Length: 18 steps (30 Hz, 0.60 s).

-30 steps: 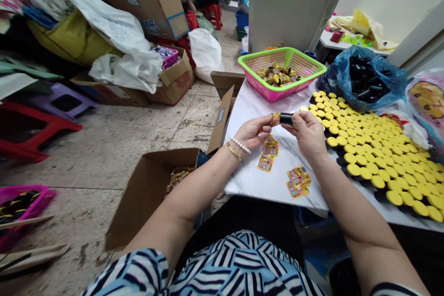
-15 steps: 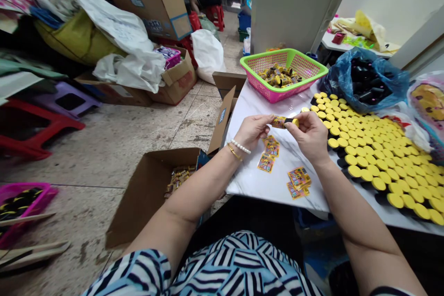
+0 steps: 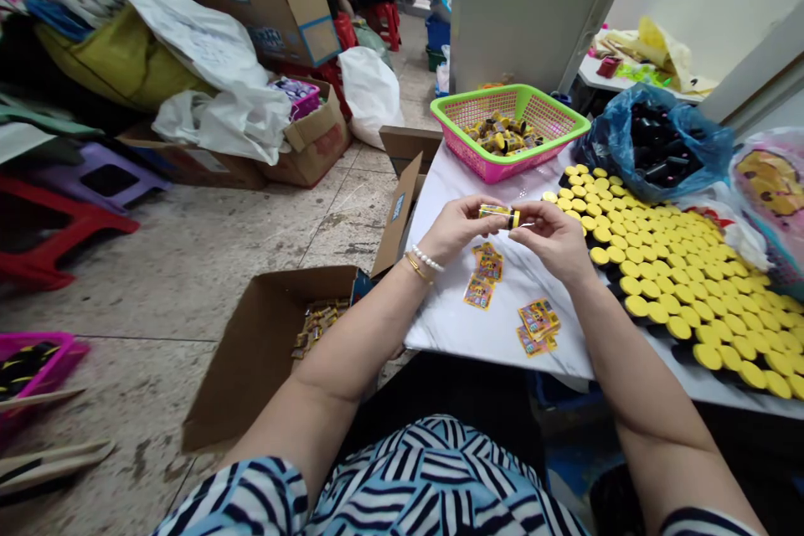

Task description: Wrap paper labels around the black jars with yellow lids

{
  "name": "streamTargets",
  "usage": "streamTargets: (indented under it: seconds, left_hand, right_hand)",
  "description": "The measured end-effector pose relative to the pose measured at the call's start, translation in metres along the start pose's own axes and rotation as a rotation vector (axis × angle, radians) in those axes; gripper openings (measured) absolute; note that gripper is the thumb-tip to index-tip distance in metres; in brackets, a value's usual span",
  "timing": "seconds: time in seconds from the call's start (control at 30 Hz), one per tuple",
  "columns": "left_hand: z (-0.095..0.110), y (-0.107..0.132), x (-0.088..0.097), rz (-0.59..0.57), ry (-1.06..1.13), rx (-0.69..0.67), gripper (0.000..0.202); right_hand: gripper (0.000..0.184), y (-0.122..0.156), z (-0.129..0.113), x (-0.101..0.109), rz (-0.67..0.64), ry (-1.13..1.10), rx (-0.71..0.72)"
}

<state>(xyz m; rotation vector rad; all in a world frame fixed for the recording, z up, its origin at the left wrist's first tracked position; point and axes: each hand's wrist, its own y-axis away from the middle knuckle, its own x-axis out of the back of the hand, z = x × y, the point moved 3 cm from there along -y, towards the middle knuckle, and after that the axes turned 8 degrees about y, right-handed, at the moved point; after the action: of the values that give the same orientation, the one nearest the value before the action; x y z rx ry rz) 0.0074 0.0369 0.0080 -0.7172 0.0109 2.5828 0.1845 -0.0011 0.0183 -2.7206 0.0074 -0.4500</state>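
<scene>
1. The left hand (image 3: 460, 230) has its grip pinched on a small labelled cylinder (image 3: 499, 212), held just above the white marble bench (image 3: 443, 327).
2. The right hand (image 3: 548, 241) pinches the cylinder's dark end.
3. Printed labels (image 3: 479, 291) lie on the bench below; rows of yellow caps (image 3: 666, 293) sit to the right.

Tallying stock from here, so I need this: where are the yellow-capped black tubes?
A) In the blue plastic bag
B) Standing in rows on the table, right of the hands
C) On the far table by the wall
B. The yellow-capped black tubes stand packed in rows on the white marble-look table, beside the person's right hand.
</scene>
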Motion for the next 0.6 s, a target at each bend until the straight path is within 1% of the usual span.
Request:
streamTargets:
  seconds: [0.1,0.2,0.27,0.37,0.47,0.53,0.6]
  left_hand:
    - [-0.008,-0.002,0.002,-0.001,0.004,0.039,0.041]
    - [-0.014,-0.001,0.002,0.002,0.076,0.091,0.044]
    - [-0.015,-0.001,0.003,0.022,0.14,0.137,0.048]
    - [-0.015,-0.002,0.007,0.066,0.178,0.193,0.048]
    - [-0.017,-0.004,0.009,0.064,0.136,0.132,0.044]
    - [-0.019,-0.006,0.009,0.043,0.096,0.068,0.045]
    - [-0.021,-0.006,0.008,0.029,0.047,0.033,0.045]
  right_hand:
    - [0.044,0.002,-0.001,0.003,-0.01,0.117,0.052]
    - [0.033,0.004,-0.005,0.005,-0.008,0.283,0.153]
    - [0.025,0.004,-0.007,0.006,0.017,0.39,0.217]
    - [0.024,0.003,-0.005,0.008,0.066,0.476,0.28]
    - [0.023,0.004,0.0,0.007,0.107,0.446,0.264]
    - [0.024,0.005,0.005,0.004,0.137,0.355,0.194]
    - [0.026,0.006,0.011,-0.001,0.139,0.244,0.097]
